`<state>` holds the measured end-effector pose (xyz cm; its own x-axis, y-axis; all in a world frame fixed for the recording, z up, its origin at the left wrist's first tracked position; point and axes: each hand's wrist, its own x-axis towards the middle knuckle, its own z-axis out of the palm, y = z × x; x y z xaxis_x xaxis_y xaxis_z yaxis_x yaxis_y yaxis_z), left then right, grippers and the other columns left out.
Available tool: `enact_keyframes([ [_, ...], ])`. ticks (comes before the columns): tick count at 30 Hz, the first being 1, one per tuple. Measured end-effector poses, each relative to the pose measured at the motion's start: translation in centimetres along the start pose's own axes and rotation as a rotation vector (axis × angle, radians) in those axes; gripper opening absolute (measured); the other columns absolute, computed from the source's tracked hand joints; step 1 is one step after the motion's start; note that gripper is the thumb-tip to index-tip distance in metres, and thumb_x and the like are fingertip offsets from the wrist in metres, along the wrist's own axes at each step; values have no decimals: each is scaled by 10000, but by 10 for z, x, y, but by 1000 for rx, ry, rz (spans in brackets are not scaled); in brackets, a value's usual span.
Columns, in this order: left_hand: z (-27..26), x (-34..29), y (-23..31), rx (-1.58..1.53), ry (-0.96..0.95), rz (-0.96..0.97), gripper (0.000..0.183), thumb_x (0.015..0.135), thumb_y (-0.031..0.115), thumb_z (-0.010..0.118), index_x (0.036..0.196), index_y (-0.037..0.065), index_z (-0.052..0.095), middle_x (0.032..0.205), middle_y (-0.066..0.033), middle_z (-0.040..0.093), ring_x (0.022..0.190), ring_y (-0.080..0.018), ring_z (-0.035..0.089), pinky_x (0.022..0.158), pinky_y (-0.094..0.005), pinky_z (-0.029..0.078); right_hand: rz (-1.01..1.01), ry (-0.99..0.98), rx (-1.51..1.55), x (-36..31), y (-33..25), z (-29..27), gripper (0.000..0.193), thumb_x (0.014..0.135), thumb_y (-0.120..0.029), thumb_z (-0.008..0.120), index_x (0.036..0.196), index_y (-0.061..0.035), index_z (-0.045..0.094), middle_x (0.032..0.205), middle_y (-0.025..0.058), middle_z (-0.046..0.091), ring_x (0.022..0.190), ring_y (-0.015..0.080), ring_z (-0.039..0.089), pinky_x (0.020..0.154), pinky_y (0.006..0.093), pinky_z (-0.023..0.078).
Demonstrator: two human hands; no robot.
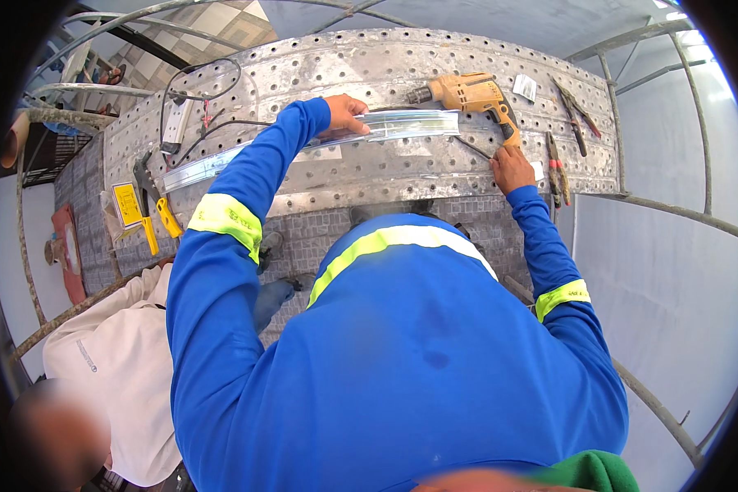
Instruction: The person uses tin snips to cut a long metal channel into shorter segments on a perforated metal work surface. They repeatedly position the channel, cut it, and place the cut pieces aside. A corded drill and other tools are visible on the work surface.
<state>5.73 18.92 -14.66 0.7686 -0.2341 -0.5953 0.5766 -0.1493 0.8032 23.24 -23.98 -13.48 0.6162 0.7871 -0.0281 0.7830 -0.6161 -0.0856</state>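
Lying lengthwise left-right, metal channel under left hand

Left hand on a metal channel, right hand beside an orange drill, atop a perforated scaffold plank.

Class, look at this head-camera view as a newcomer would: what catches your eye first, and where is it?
The left hand presses on a shiny metal channel lying along the perforated scaffold plank. The right hand rests at the plank's near edge, just below an orange power drill.
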Motion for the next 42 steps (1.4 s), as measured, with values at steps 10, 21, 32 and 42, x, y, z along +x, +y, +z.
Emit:
enact_keyframes([
  [10, 65, -20, -11, 676, 492, 282, 248, 876, 230, 765, 1048, 96, 645, 938, -162, 718, 893, -328, 692, 801, -425, 533, -199, 316, 375, 46, -97, -13, 389, 867, -274, 766, 1206, -113, 666, 1116, 93, 679, 1091, 318, 635, 915, 461, 508],
  [21, 102, -37, -7, 848, 671, 202, 238, 849, 168, 716, 1053, 152, 595, 950, -127, 719, 944, -364, 694, 790, -495, 536, -505, 92, 106, 69, -101, 6, 166, 787, -160, 743, 916, -126, 644, 929, 51, 655, 963, 262, 650, 872, 427, 459],
  [32, 121, -33, -21, 980, 870, 413, 239, 814, 101, 730, 1037, 159, 665, 1004, -24, 685, 995, -280, 664, 845, -437, 542, -534, 102, 21, 66, -102, 6, 220, 752, -99, 757, 931, -129, 633, 897, 31, 643, 925, 236, 642, 803, 397, 444],
  [42, 134, -34, -22, 1048, 923, 285, 263, 799, 150, 753, 1046, 176, 667, 1005, -8, 667, 983, -271, 646, 866, -449, 515, -553, 185, 60, 61, -105, 4, 95, 786, -108, 666, 865, -129, 618, 859, 37, 647, 914, 248, 660, 788, 412, 485],
])
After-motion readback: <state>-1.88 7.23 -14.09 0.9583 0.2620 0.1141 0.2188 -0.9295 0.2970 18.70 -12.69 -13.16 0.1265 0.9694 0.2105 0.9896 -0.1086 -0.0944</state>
